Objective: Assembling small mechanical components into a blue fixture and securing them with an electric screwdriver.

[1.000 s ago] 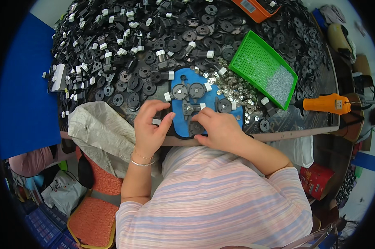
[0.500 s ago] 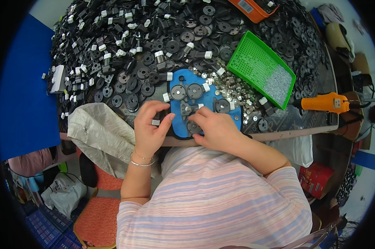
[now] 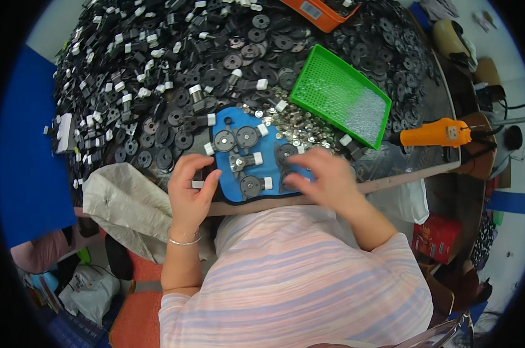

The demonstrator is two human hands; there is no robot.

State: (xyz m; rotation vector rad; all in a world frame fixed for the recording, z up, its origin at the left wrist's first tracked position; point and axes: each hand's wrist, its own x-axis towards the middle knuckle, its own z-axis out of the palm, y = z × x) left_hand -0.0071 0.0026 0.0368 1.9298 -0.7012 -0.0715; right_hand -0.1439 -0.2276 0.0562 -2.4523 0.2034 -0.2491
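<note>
On a blue mat (image 3: 224,184) lie several black disc-shaped parts with white caps. The upper pair of discs (image 3: 246,137) sits side by side, with a bracket-shaped black part (image 3: 237,163) below them and another disc (image 3: 251,186) near the front edge. My left hand (image 3: 188,194) curls at the mat's left edge around a dark part with a white cap (image 3: 197,184), mostly hidden by the fingers. Blurred by motion, my right hand (image 3: 329,180) hovers at the mat's right side, thumb and forefinger apart, beside a black disc part (image 3: 285,153) and another partly covered one.
Small metal pieces (image 3: 300,127) are heaped behind the mat. A green perforated tray (image 3: 309,64) holds tiny silvery bits. Piles of black parts (image 3: 158,64) spread across the back. An orange-yellow power tool (image 3: 433,134) is at right; an orange bin (image 3: 326,23) stands behind.
My right hand has left the front disc, whose white cap now shows, and moved right across the mat. The whole view has shifted. My left hand keeps its pose beside the mat.
</note>
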